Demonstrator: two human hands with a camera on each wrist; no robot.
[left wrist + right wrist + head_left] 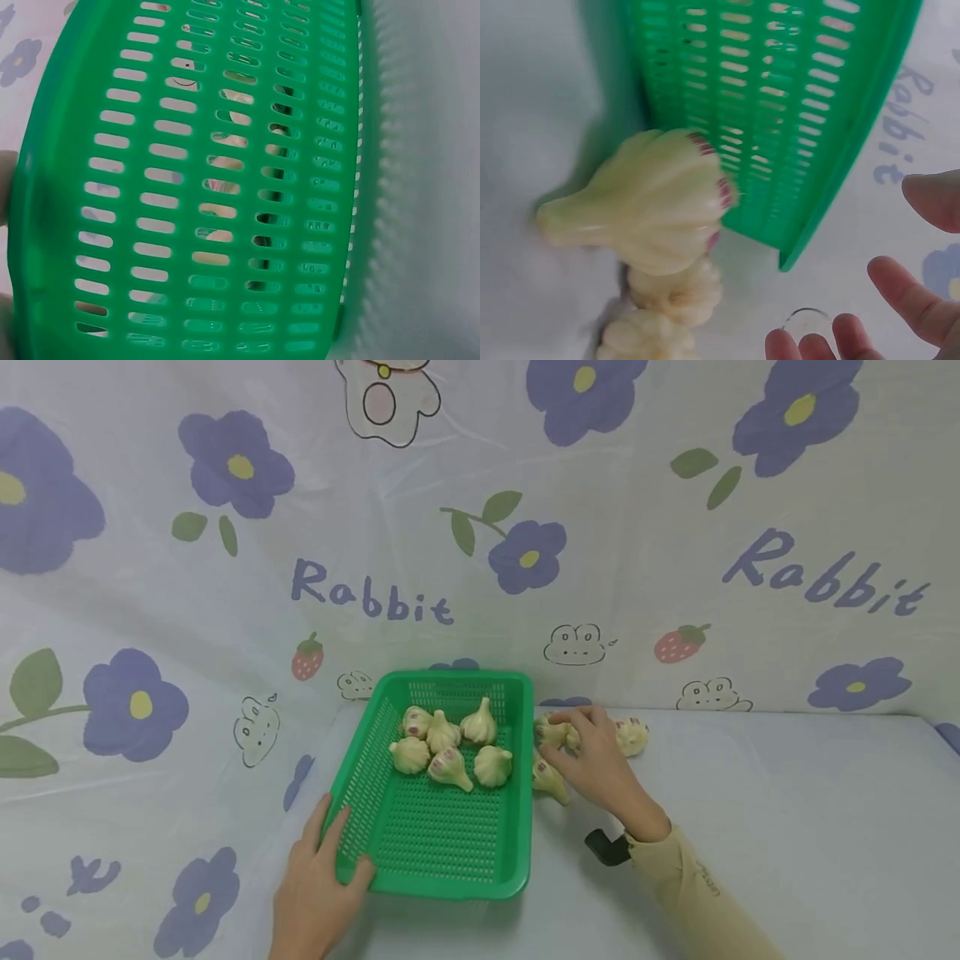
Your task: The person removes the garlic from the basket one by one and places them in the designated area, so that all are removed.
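Observation:
Several garlic bulbs lie toward the far end of a green plastic basket. My left hand rests on the basket's near-left rim, its fingers extended over the edge. In the left wrist view only bits of fingers show beside the basket wall. To the basket's right, my right hand hovers over more garlic bulbs, partly covering them. Its fingers are spread with nothing between them in the right wrist view, where a large garlic bulb lies close to the basket.
A white cloth covers the table. Behind and to the left hangs a printed curtain with purple flowers and the word Rabbit. A black device sits by the right wrist, at the sleeve.

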